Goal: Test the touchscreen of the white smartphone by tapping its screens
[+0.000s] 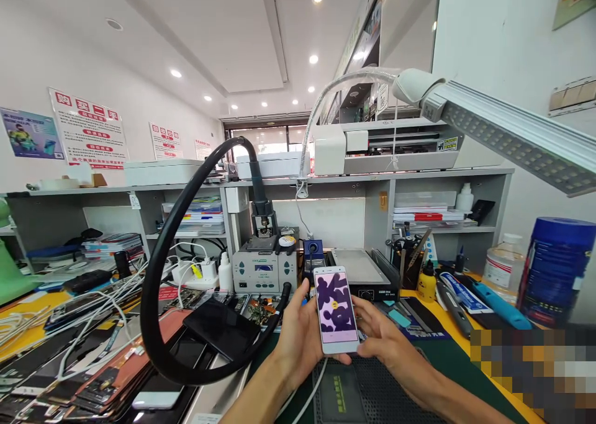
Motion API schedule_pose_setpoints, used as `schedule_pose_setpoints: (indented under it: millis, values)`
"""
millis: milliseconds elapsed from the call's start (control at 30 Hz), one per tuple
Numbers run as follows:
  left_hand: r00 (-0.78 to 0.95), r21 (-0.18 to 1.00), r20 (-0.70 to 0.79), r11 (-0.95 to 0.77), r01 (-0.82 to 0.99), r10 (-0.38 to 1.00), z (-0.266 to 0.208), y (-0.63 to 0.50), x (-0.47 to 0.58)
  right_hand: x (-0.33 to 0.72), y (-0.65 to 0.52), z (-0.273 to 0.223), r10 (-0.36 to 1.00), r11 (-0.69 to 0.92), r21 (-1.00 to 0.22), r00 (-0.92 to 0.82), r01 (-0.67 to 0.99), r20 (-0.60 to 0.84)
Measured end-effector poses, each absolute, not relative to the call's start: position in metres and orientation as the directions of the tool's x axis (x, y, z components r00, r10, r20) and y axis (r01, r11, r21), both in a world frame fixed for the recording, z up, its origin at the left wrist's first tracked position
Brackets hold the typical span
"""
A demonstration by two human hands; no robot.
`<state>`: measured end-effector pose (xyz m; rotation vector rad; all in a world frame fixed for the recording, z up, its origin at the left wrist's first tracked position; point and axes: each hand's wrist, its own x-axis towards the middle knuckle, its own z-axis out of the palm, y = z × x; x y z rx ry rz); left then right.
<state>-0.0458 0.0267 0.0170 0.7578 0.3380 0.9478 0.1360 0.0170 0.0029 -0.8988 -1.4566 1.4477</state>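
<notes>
A white smartphone (336,312) is upright before me, its lit screen showing dark purple blotches on pale pink. My left hand (298,328) cradles it from the left and beneath, thumb along the side edge. At the lower right corner, my right hand (384,337) grips the phone's edge, with its thumb by the bottom and the fingers partly behind. A white cable (311,399) runs down below the phone; where its upper end goes is hidden. Under my hands lies a black perforated mat (391,387) on a green work surface.
A hot-air rework station (265,272) with a thick black hose (151,287) stands ahead, the hose looping left. Phone parts and panels (107,374) pile up at left. A flat heating plate (358,269), bottles and tools sit right. An LED lamp (516,132) hangs overhead.
</notes>
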Motion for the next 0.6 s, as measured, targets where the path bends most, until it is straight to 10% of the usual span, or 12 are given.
schedule_pose_setpoints:
  millis: [600]
  values:
    - [0.501,0.708,0.013,0.346,-0.616,0.865,0.015,0.016,-0.033,0.121,0.005,-0.014,0.925,0.160,-0.987,-0.348,-0.006,0.152]
